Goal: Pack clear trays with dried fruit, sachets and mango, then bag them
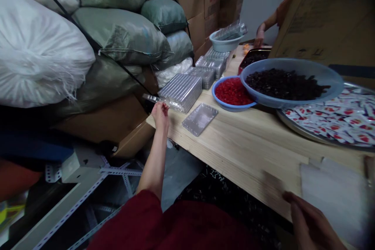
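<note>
At the table's left end, my left hand (pixel 161 112) is closed, its fingers pinched at a thin clear plastic case (pixel 150 98) seen nearly edge-on. Just beyond it stands a stack of ribbed clear plastic cases (pixel 183 88). One flat clear case (pixel 200 119) lies alone on the wood, right of that hand. My right hand (pixel 312 222) is low at the right, beside white sheets (pixel 331 191) near the front edge. Motion smears its fingers, and I cannot tell whether it holds anything. A brownish blur (pixel 272 187) shows by its fingertips.
A blue bowl of red pieces (pixel 233 91) and a larger bowl of dark pieces (pixel 288 82) stand on the table (pixel 234 136). Right of them is a metal tray of small packets (pixel 336 121). A co-worker's hand (pixel 259 41) shows behind. Stuffed sacks (pixel 123 35) rise at left.
</note>
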`<state>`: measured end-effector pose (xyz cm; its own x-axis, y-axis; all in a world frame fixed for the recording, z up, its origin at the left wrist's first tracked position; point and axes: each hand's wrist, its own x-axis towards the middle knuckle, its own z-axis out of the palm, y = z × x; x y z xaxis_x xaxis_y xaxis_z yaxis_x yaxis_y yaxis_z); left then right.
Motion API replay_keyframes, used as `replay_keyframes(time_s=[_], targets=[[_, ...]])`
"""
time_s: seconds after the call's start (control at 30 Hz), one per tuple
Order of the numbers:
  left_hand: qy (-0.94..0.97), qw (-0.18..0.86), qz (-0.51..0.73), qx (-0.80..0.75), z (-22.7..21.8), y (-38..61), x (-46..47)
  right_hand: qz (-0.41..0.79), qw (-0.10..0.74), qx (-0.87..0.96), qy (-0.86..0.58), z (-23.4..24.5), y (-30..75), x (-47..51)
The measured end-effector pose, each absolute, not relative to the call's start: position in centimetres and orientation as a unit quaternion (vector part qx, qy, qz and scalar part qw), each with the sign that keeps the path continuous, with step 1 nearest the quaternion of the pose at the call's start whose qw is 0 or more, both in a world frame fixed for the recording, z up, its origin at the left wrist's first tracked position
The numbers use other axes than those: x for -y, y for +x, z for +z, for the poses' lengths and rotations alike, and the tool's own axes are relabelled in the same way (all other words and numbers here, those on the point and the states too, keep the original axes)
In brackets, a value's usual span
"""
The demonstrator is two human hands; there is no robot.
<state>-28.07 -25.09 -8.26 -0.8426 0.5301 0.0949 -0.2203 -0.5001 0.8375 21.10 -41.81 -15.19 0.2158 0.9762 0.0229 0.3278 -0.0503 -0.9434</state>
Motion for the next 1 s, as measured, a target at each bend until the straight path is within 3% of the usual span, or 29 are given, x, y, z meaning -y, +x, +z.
replay_keyframes(time_s=[0.07,0.13,0.2,0.27,0.37,0.43,0.5,0.63,0.77,0.9,1.0], targets=[[0.258,0.228,0.840,-0.420,-6.6,-24.4,27.2,0.426,0.452,0.438,-0.650,-13.2,17.5,41.3],[0.328,0.260,0.800,-0.430,-5.9,-19.2,29.5,0.590,0.444,0.371,-0.564,-12.0,13.8,40.2],[0.373,0.302,0.755,-0.447,-6.6,-13.6,31.9,0.733,0.433,0.282,-0.442,-11.6,10.9,38.6],[0.403,0.370,0.702,-0.457,-8.5,-8.6,34.4,0.785,0.434,0.203,-0.393,-12.0,9.5,36.7],[0.399,0.480,0.616,-0.481,-12.0,-4.5,37.3,0.714,0.506,0.170,-0.453,-13.6,10.4,34.5],[0.376,0.499,0.579,-0.525,-13.8,-4.5,37.8,0.644,0.543,0.193,-0.503,-15.0,12.4,34.0],[0.367,0.441,0.583,-0.575,-14.4,-6.4,36.4,0.593,0.550,0.246,-0.534,-16.4,14.5,34.0],[0.478,0.219,0.607,-0.596,-11.9,-11.6,28.6,0.471,0.518,0.402,-0.590,-19.0,17.3,33.6],[0.670,0.059,0.430,-0.602,-8.0,-12.6,17.4,0.293,0.475,0.543,-0.627,-19.9,17.5,32.7],[0.714,0.066,0.159,-0.678,-6.9,-10.8,8.9,0.222,0.445,0.594,-0.633,-19.6,16.8,32.6],[0.723,0.091,0.142,-0.670,-7.3,-10.7,6.4,0.187,0.448,0.603,-0.634,-19.2,16.8,33.1]])
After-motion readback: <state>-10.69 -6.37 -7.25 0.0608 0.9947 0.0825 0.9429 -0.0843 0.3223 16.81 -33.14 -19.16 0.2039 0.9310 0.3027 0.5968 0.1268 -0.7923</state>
